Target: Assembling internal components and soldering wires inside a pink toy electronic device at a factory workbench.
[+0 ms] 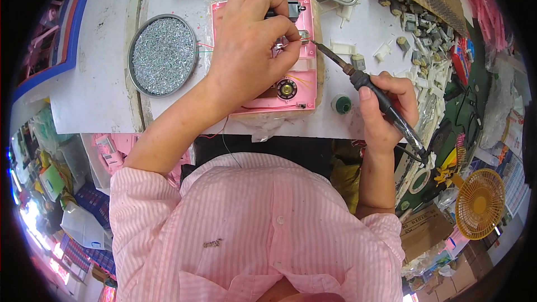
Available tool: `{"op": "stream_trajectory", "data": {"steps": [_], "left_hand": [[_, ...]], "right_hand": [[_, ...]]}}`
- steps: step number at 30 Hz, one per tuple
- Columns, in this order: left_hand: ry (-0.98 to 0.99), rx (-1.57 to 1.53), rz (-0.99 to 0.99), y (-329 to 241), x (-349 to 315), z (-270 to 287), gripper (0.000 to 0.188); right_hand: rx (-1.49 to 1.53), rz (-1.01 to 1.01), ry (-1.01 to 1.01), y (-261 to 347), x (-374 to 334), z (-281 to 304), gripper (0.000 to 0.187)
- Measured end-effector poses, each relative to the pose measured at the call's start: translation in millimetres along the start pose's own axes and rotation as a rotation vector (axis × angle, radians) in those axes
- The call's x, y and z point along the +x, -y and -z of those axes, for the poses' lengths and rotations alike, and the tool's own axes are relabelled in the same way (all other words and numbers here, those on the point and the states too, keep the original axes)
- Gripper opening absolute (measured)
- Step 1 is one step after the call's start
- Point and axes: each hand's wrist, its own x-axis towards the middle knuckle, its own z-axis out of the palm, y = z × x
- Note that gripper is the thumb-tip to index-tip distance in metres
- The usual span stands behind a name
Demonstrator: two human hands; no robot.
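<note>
I judge I'm soldering, left hand [243, 50] pinching what seems a wire [302, 39], right hand [391, 103] gripping the iron [358, 77]; next needs steady contact.

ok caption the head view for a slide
Right hand holds soldering iron, tip near wire in left hand, over pink case.

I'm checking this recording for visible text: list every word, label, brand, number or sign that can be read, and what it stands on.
Cardboard box: dark printing, small and tilted; not copied out.
Blue-and-white sheet: fine marks, too small and blurred to read.
Pink casing: no writing that I can make out.
</note>
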Motion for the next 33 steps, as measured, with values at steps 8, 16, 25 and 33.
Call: {"op": "stream_trajectory", "data": {"steps": [8, 16, 25, 33], "left_hand": [[-0.003, -0.002, -0.018, 2.0, -0.4, -0.3, 0.016], [0.008, -0.014, -0.019, 3.3, -1.5, 2.0, 0.016], [0.022, 0.000, -0.015, 3.0, -1.8, 3.1, 0.017], [0.024, 0.010, -0.020, 2.1, -1.3, 4.0, 0.016]], "right_hand": [[-0.032, 0.001, -0.008, -1.8, 1.1, -4.0, 0.023], [-0.038, -0.028, 0.004, 0.6, 1.5, -4.1, 0.024], [-0.052, 0.003, -0.022, 1.3, 2.3, -2.1, 0.024], [-0.051, -0.029, -0.033, 3.6, 1.3, -4.2, 0.023]]}}
